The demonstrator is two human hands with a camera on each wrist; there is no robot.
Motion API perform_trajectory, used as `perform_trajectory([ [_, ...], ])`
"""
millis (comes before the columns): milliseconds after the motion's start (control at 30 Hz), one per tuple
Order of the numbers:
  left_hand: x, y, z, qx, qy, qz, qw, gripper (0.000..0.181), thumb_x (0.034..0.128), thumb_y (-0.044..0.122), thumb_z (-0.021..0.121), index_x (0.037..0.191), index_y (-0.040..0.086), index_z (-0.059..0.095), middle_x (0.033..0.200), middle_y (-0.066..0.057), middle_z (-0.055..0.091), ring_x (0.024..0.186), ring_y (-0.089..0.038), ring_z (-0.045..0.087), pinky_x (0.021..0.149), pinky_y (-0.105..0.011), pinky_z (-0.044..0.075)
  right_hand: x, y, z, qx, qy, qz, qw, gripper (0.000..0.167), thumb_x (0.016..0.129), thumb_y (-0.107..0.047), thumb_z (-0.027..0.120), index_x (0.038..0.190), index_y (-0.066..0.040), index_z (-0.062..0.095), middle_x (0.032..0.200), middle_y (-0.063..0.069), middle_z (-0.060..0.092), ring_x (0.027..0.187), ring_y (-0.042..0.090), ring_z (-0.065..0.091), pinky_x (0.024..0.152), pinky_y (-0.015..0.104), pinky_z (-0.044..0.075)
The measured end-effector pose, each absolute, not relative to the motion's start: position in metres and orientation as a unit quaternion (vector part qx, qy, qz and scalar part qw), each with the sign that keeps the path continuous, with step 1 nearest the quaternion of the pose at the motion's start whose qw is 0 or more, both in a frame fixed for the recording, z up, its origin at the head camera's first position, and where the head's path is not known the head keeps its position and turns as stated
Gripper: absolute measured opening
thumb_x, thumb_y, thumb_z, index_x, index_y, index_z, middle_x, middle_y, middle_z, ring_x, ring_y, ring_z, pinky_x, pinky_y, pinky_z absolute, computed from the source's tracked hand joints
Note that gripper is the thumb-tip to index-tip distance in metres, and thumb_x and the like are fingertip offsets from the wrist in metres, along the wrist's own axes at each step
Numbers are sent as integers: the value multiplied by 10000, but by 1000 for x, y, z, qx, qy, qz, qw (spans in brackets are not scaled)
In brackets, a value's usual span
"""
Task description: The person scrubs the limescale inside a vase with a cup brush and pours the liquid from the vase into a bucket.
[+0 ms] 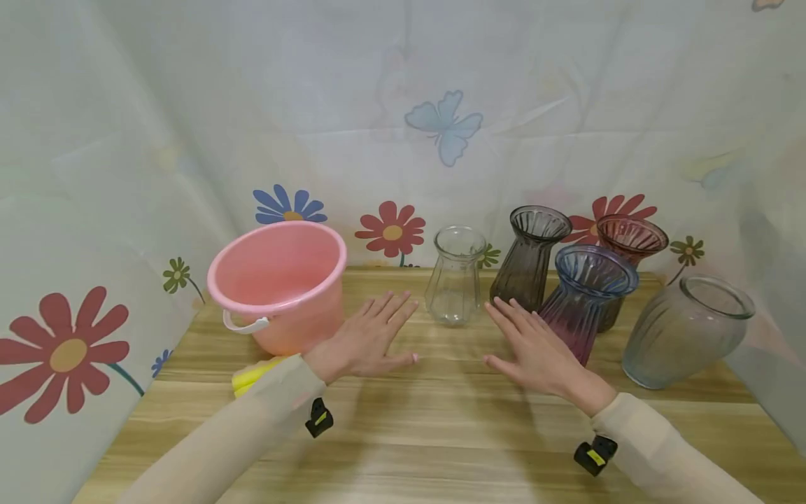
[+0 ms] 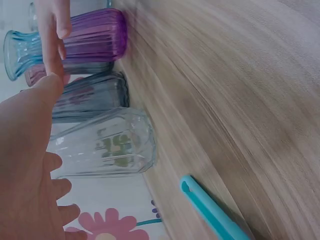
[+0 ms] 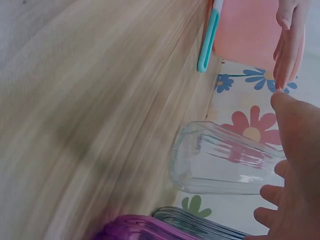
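Note:
My left hand (image 1: 368,339) is held out over the table with straight, spread fingers, just right of a pink bucket (image 1: 277,301). On the other side my right hand (image 1: 535,346) hovers likewise, holding nothing, in front of a blue-purple glass vase (image 1: 582,301). Between and beyond the fingertips stands a small clear glass vase (image 1: 455,280). A dark grey vase (image 1: 530,259) and a reddish vase (image 1: 632,234) stand behind the blue-purple one. A teal handle (image 2: 210,207) lies on the table in the left wrist view; in the head view my left hand hides it.
At the far right stands a wide clear vase (image 1: 686,336). Something yellow (image 1: 255,376) lies in front of the bucket, partly behind my left sleeve. A flower-printed cloth (image 1: 327,91) hangs around the back and sides of the wooden table (image 1: 422,448).

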State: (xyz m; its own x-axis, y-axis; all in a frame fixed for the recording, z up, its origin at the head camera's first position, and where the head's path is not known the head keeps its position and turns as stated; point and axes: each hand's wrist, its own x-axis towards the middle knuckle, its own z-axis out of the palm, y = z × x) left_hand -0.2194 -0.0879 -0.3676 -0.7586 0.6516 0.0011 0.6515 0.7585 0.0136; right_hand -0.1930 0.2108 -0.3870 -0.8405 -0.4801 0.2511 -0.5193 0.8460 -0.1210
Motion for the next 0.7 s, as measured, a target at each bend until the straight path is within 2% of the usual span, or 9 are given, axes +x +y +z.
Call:
perform_trajectory([
  [233,-224,-86,-372,337,941,27,-4,834,867,632,370,1489,171,60,1551,-31,10,1419,-265,52,1122,-471,133,-197,206,-393,247,-945,151,153,783,807,-343,672,1429,-54,292,1422,195,346,1288,406,341,987,549,338],
  [467,-243,-79,-396,322,938,113,-53,819,863,605,422,1486,167,120,1548,-12,93,1406,-244,158,1109,-469,194,-207,196,-400,172,-935,258,169,707,819,-247,678,1401,-37,336,1293,222,452,1118,377,499,858,536,435],
  [600,-259,-74,-412,301,931,199,-59,798,857,555,494,1479,182,159,1535,-10,162,1387,-237,219,1093,-468,236,-216,191,-406,138,-923,321,161,693,829,-230,669,1409,-57,330,1286,219,452,1103,364,504,847,512,455],
  [700,-269,-70,-421,276,922,268,-44,792,847,505,557,1474,209,175,1516,-34,224,1378,-253,240,1074,-505,255,-225,188,-410,120,-912,367,137,688,844,-224,653,1422,-79,310,1313,208,427,1156,361,468,881,502,454],
])
